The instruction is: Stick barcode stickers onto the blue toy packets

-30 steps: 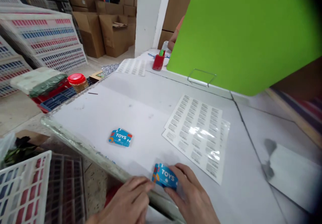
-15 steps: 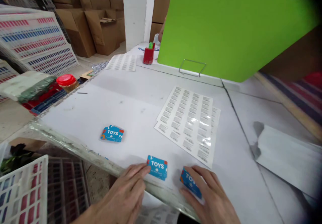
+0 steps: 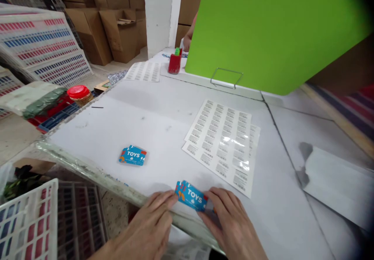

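Note:
A small stack of blue cards printed "TOYS" lies slightly fanned at the table's front edge, between my two hands. My left hand has its fingers together, with the fingertips pressed on the stack's left edge; its thumb is hidden. On the right, my right hand grips the top card's right end between thumb and fingers. Part of that end is covered by the fingers. A second stack of blue "TOYS" cards sits apart, to the left on the white tabletop.
Barcode sticker sheets lie beyond my hands, with another sheet farther back. A red tape dispenser stands beside a large green panel. White paper is at right. Another person's arm shows behind the panel.
My right hand has moved left, bringing its blue card or cards onto the stack beside my left hand. The left hand has stayed nearly in place.

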`<state>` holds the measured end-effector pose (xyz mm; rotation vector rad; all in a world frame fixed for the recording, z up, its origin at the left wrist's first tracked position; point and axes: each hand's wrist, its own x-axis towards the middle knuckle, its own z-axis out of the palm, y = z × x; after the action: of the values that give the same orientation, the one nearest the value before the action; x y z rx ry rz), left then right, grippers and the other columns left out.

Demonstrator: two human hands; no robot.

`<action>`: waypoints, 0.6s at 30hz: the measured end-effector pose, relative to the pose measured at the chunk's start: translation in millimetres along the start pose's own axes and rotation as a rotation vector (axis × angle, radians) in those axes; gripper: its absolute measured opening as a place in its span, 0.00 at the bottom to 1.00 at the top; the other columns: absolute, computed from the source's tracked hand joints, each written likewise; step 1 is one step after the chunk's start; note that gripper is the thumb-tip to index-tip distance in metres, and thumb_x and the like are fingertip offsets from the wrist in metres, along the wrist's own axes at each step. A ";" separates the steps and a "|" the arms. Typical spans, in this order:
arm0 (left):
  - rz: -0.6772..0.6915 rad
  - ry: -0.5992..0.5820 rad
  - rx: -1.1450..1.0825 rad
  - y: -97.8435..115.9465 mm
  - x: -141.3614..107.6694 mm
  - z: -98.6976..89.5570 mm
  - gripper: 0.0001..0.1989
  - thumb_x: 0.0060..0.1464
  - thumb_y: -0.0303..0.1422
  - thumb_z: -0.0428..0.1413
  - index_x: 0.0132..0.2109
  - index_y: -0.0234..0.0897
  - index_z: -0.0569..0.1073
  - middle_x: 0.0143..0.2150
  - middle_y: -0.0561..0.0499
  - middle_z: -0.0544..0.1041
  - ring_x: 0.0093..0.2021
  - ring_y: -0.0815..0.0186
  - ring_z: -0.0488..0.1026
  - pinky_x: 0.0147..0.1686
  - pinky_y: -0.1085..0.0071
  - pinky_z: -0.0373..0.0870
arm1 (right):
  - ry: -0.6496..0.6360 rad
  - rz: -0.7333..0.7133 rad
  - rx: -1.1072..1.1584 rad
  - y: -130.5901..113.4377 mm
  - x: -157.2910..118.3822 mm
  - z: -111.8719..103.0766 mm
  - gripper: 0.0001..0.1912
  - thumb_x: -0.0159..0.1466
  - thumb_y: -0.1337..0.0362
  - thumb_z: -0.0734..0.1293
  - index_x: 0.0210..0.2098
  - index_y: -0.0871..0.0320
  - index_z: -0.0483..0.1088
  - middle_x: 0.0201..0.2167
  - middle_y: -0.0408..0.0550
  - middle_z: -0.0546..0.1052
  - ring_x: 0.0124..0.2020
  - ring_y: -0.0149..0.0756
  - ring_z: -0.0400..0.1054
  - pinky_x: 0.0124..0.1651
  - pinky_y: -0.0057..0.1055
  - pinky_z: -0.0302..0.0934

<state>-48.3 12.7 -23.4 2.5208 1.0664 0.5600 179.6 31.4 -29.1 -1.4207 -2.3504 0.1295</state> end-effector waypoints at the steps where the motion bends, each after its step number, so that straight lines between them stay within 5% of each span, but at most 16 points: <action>1: 0.008 -0.023 0.000 1.1 3.0 -2.0 0.12 0.49 0.21 0.44 0.41 0.31 0.67 0.58 0.39 0.63 0.62 0.56 0.51 0.57 0.57 0.56 | 0.008 -0.010 -0.017 0.8 -1.3 -0.2 0.14 0.64 0.57 0.58 0.44 0.58 0.63 0.39 0.53 0.70 0.42 0.42 0.65 0.43 0.41 0.62; 5: 0.040 -0.135 0.048 1.9 8.8 -8.8 0.13 0.49 0.21 0.47 0.43 0.28 0.67 0.58 0.37 0.63 0.62 0.55 0.50 0.59 0.57 0.54 | 0.031 -0.035 -0.070 5.9 -6.3 -4.3 0.14 0.64 0.56 0.58 0.43 0.59 0.64 0.39 0.53 0.71 0.41 0.42 0.66 0.43 0.40 0.61; 11: 0.009 -0.154 0.087 0.5 2.5 -18.0 0.14 0.50 0.21 0.45 0.45 0.28 0.67 0.59 0.38 0.62 0.63 0.57 0.49 0.59 0.57 0.54 | 0.034 -0.099 -0.129 17.6 -15.8 -19.8 0.15 0.65 0.56 0.57 0.43 0.60 0.65 0.39 0.52 0.73 0.41 0.39 0.67 0.42 0.35 0.62; 18: 0.045 -0.264 0.201 1.9 11.8 -24.6 0.19 0.47 0.17 0.45 0.48 0.23 0.65 0.60 0.32 0.57 0.64 0.53 0.42 0.58 0.55 0.56 | 0.025 -0.248 -0.287 -12.5 1.1 -10.2 0.20 0.67 0.58 0.52 0.52 0.63 0.63 0.50 0.50 0.71 0.51 0.42 0.63 0.46 0.39 0.58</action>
<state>-51.4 24.1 1.3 2.7014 1.0128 0.1283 172.5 25.1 -16.0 -1.2246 -2.5786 -0.3036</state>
